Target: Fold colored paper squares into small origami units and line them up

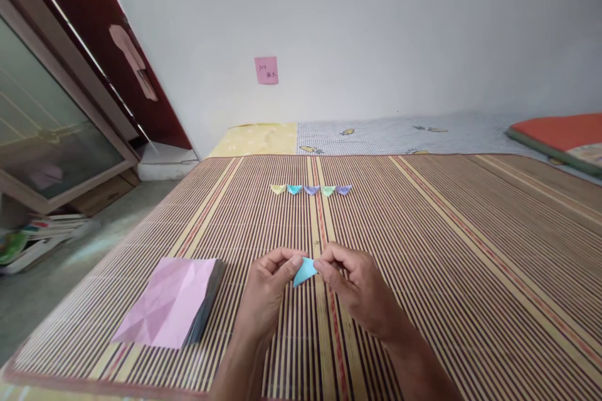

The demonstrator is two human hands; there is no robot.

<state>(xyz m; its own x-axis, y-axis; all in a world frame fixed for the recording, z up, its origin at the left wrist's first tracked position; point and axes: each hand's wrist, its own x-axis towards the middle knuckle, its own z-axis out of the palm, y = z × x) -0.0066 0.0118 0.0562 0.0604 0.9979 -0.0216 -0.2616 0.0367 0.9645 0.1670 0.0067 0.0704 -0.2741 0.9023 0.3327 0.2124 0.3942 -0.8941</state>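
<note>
A small piece of folded blue paper (305, 271) is held between my two hands, above the striped mat. My left hand (270, 285) pinches its left edge between thumb and fingers. On the other side, my right hand (350, 282) grips the right corner the same way. The paper looks roughly triangular, with one point hanging down to the left; my fingertips hide its upper edges. Beyond my hands, several small folded paper boats (311, 190) in yellow, blue, purple and green stand in a row on the mat.
A thick stack of paper with a creased pink sheet (164, 300) on top lies left of my hands. The striped mat (423, 300) covers the bed. A pink note (266, 70) is stuck to the wall. An orange folded cloth (559, 134) lies at the far right.
</note>
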